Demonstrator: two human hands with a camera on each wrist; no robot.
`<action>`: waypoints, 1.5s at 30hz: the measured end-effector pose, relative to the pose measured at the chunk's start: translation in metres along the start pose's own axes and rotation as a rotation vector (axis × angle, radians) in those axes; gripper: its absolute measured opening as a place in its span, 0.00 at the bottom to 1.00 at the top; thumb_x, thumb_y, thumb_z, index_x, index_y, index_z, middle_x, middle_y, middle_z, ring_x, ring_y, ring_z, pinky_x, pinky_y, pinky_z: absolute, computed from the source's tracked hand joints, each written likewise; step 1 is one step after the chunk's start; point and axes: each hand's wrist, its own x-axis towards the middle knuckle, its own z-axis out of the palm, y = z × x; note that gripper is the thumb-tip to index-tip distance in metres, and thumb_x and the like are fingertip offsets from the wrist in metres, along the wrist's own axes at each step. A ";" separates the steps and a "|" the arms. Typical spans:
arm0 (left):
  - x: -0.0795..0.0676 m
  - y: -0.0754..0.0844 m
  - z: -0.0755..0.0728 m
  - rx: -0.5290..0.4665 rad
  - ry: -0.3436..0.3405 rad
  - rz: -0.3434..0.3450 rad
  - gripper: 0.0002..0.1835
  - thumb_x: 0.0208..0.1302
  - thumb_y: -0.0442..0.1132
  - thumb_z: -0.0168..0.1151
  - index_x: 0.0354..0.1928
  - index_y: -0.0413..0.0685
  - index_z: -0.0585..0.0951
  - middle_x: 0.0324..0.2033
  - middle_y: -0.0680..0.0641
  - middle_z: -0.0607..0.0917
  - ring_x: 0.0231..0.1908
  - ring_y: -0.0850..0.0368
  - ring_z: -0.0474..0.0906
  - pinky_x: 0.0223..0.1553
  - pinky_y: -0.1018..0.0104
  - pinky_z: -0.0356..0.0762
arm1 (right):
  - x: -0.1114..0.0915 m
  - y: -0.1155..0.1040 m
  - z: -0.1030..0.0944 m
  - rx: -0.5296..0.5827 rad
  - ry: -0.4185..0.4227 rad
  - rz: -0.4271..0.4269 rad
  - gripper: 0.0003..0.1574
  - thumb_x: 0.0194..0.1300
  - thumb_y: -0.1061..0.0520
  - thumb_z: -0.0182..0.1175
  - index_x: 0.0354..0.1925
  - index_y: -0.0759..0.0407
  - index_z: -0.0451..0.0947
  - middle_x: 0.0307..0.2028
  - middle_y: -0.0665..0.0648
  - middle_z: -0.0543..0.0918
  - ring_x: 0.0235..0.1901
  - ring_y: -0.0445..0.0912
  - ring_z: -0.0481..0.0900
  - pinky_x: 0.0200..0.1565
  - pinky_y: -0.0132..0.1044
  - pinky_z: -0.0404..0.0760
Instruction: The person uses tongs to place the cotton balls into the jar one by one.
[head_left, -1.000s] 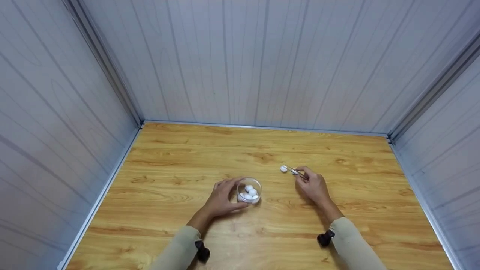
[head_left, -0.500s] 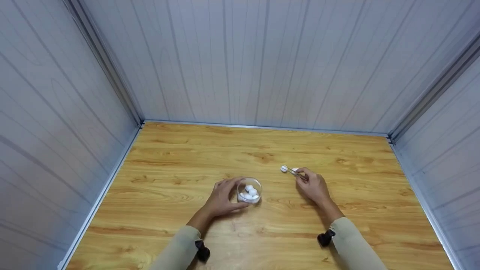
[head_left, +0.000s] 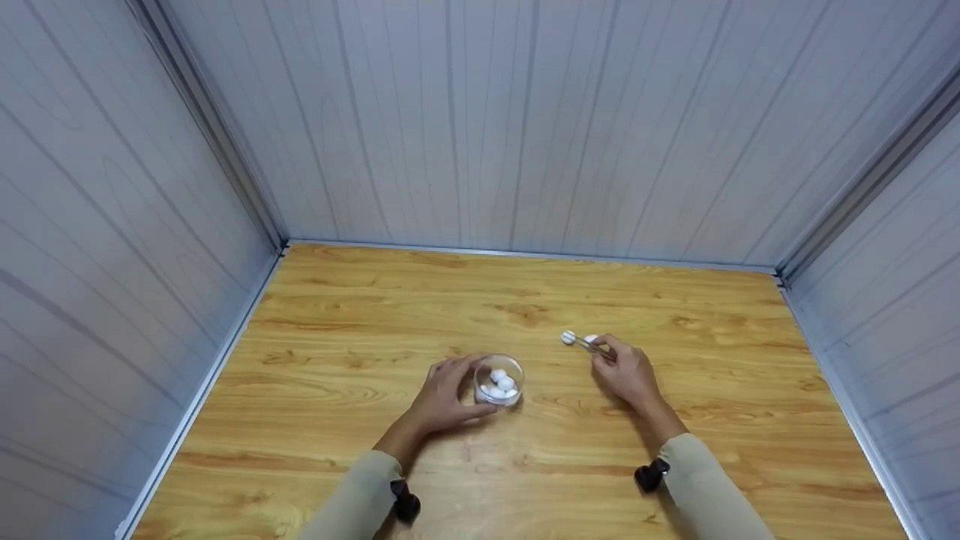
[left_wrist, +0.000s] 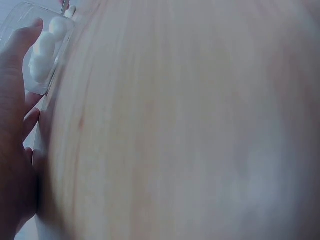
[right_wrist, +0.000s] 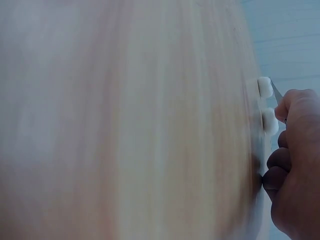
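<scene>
My left hand (head_left: 442,397) holds a clear round jar (head_left: 480,396) from its left side, thumb in front and fingers behind. Inside the jar lie several white cotton balls (head_left: 501,382), seen through its wall in the left wrist view too. With my right hand (head_left: 628,373) I pinch metal tweezers (head_left: 592,347), which point left. Their tips are at one white cotton ball (head_left: 568,337) on the table. A second cotton ball (right_wrist: 270,121) lies beside my right fingers, partly hidden by them in the head view.
The wood-grain table (head_left: 375,300) is enclosed by pale panel walls (head_left: 480,135) at the back and both sides. A metal strip (head_left: 525,256) runs along the table's back edge. Black devices (head_left: 651,475) are strapped at both wrists.
The tweezers' tips have dropped slightly onto the left cotton ball, and my right fingers have shifted a little. My left hand and the jar have stayed in place.
</scene>
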 end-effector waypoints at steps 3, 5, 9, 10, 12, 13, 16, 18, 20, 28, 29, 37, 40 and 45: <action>0.000 -0.001 0.001 0.005 -0.001 0.005 0.49 0.64 0.62 0.81 0.84 0.59 0.72 0.79 0.44 0.81 0.79 0.35 0.73 0.82 0.28 0.60 | 0.000 0.000 0.000 0.000 -0.001 0.004 0.11 0.74 0.62 0.67 0.52 0.55 0.90 0.21 0.48 0.79 0.21 0.36 0.60 0.30 0.34 0.61; 0.000 -0.001 0.001 0.007 -0.001 0.004 0.49 0.64 0.62 0.81 0.84 0.59 0.72 0.79 0.44 0.81 0.80 0.35 0.73 0.82 0.28 0.60 | 0.000 0.000 0.000 -0.003 -0.001 0.006 0.11 0.74 0.62 0.67 0.51 0.55 0.90 0.22 0.50 0.81 0.22 0.37 0.61 0.31 0.35 0.62; -0.001 0.000 0.001 -0.008 -0.001 -0.007 0.49 0.64 0.62 0.82 0.84 0.60 0.72 0.78 0.44 0.81 0.79 0.36 0.74 0.82 0.28 0.59 | -0.001 0.000 -0.001 0.004 -0.005 0.008 0.11 0.74 0.62 0.66 0.51 0.55 0.90 0.28 0.55 0.90 0.23 0.39 0.64 0.32 0.35 0.64; -0.001 0.000 0.001 -0.012 -0.001 -0.008 0.49 0.64 0.62 0.82 0.84 0.61 0.72 0.77 0.44 0.82 0.79 0.36 0.74 0.82 0.28 0.59 | -0.001 0.000 -0.001 0.006 -0.006 0.009 0.11 0.74 0.62 0.66 0.51 0.55 0.90 0.29 0.57 0.91 0.24 0.39 0.65 0.32 0.35 0.65; -0.001 -0.001 0.001 -0.019 -0.002 -0.007 0.49 0.64 0.62 0.82 0.84 0.61 0.72 0.77 0.44 0.82 0.79 0.36 0.74 0.82 0.28 0.59 | -0.001 0.000 -0.001 0.008 -0.006 0.013 0.11 0.74 0.62 0.66 0.51 0.55 0.91 0.34 0.57 0.95 0.25 0.40 0.68 0.34 0.36 0.67; -0.001 -0.001 0.001 -0.019 -0.001 -0.006 0.49 0.64 0.62 0.82 0.84 0.60 0.72 0.77 0.44 0.82 0.79 0.36 0.74 0.82 0.27 0.59 | -0.001 -0.001 -0.001 0.007 -0.007 0.014 0.11 0.74 0.62 0.66 0.51 0.55 0.90 0.34 0.58 0.95 0.25 0.41 0.68 0.34 0.36 0.67; -0.001 -0.001 0.000 -0.021 0.000 -0.002 0.49 0.63 0.61 0.83 0.84 0.60 0.73 0.78 0.44 0.81 0.79 0.36 0.73 0.83 0.27 0.58 | 0.000 -0.001 0.000 0.003 -0.007 0.018 0.11 0.75 0.63 0.66 0.51 0.55 0.91 0.35 0.59 0.95 0.26 0.42 0.69 0.35 0.37 0.69; -0.001 -0.001 0.000 -0.018 0.005 0.005 0.50 0.63 0.61 0.83 0.83 0.59 0.73 0.78 0.44 0.81 0.79 0.36 0.73 0.82 0.27 0.58 | 0.000 -0.001 0.000 -0.002 -0.004 0.015 0.11 0.75 0.63 0.66 0.50 0.55 0.91 0.38 0.60 0.96 0.27 0.42 0.71 0.36 0.38 0.72; -0.001 -0.001 0.001 -0.017 0.012 0.010 0.49 0.62 0.61 0.83 0.83 0.58 0.73 0.77 0.44 0.82 0.79 0.36 0.74 0.82 0.28 0.59 | 0.000 -0.001 0.000 -0.007 0.000 0.010 0.11 0.74 0.63 0.67 0.50 0.56 0.91 0.40 0.61 0.96 0.28 0.43 0.73 0.38 0.40 0.75; -0.001 0.001 0.001 -0.016 0.008 -0.004 0.50 0.62 0.61 0.83 0.83 0.59 0.73 0.78 0.43 0.82 0.80 0.34 0.73 0.83 0.27 0.58 | 0.001 0.006 0.002 0.028 0.018 -0.058 0.11 0.74 0.61 0.64 0.49 0.56 0.91 0.37 0.61 0.95 0.27 0.43 0.73 0.34 0.39 0.72; -0.001 0.000 0.001 -0.018 0.008 -0.005 0.50 0.62 0.61 0.83 0.83 0.59 0.73 0.77 0.43 0.82 0.80 0.34 0.73 0.83 0.27 0.58 | 0.001 0.009 0.003 0.039 0.025 -0.078 0.11 0.73 0.61 0.64 0.49 0.56 0.91 0.36 0.61 0.95 0.26 0.42 0.72 0.33 0.38 0.71; -0.001 0.001 0.002 -0.030 0.006 -0.014 0.50 0.62 0.61 0.83 0.83 0.59 0.74 0.77 0.44 0.82 0.80 0.35 0.73 0.84 0.28 0.57 | 0.003 0.021 0.007 0.073 0.050 -0.103 0.10 0.72 0.59 0.65 0.47 0.53 0.92 0.28 0.54 0.91 0.23 0.40 0.68 0.30 0.36 0.67; -0.001 0.001 0.001 -0.028 0.000 -0.022 0.49 0.62 0.62 0.83 0.83 0.60 0.74 0.77 0.44 0.82 0.80 0.36 0.73 0.84 0.28 0.57 | 0.001 0.010 0.003 0.051 0.037 -0.061 0.11 0.72 0.61 0.65 0.48 0.55 0.92 0.30 0.57 0.93 0.23 0.40 0.68 0.31 0.35 0.67; -0.001 0.001 0.001 -0.022 -0.002 -0.021 0.49 0.63 0.62 0.82 0.83 0.60 0.74 0.78 0.44 0.81 0.80 0.36 0.73 0.84 0.28 0.57 | 0.000 0.001 -0.002 0.021 0.008 0.011 0.10 0.74 0.62 0.67 0.49 0.56 0.92 0.35 0.58 0.95 0.27 0.40 0.71 0.35 0.33 0.70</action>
